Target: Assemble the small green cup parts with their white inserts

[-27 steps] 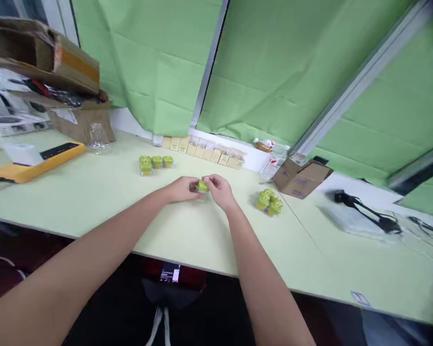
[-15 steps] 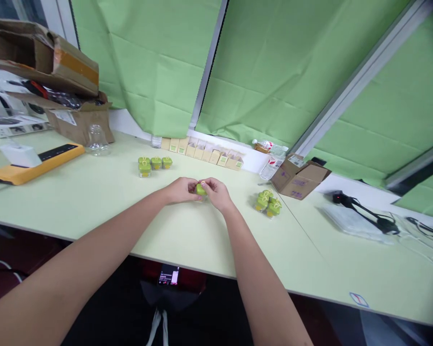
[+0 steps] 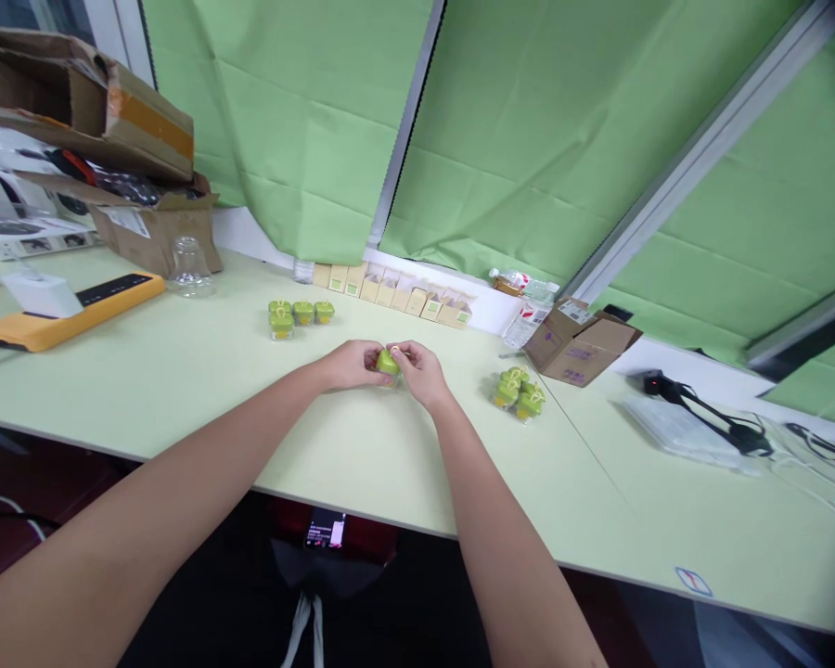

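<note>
At the table [image 3: 181, 390], the left hand [image 3: 352, 365] and right hand [image 3: 421, 371] hold 1 green-capped jar [image 3: 388, 364] between them. The fingers [image 3: 404, 353] of both hands are closed on it from opposite sides, with no gap showing. Left of this jar stands a group of jars [image 3: 292, 318]; right of it, a second group of jars [image 3: 519, 391]. Directly beyond it runs a row of small cartons [image 3: 390, 295].
</note>
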Demonstrator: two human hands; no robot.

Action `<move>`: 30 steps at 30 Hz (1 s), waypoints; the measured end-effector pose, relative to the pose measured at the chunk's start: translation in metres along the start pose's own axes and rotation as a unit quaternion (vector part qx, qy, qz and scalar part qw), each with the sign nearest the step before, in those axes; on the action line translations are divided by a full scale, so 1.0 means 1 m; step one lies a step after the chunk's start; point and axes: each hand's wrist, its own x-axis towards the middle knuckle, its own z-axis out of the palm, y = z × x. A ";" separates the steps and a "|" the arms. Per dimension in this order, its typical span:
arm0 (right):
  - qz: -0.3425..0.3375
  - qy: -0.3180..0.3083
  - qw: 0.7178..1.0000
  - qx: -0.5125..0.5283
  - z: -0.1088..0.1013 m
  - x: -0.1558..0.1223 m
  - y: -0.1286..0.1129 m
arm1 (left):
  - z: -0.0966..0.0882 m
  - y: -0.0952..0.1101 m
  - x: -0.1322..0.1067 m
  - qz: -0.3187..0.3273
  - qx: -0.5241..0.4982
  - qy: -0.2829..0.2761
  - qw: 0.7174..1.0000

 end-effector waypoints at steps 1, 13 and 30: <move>0.001 -0.005 1.000 -0.008 -0.001 0.000 0.002 | 0.000 0.000 0.000 -0.001 0.004 0.003 1.000; -0.011 -0.025 0.995 -0.092 -0.007 0.001 0.007 | -0.001 -0.002 0.000 0.007 -0.010 -0.010 1.000; 0.044 -0.046 0.986 -0.155 -0.008 -0.003 -0.004 | 0.002 -0.004 0.001 0.034 0.059 0.002 0.998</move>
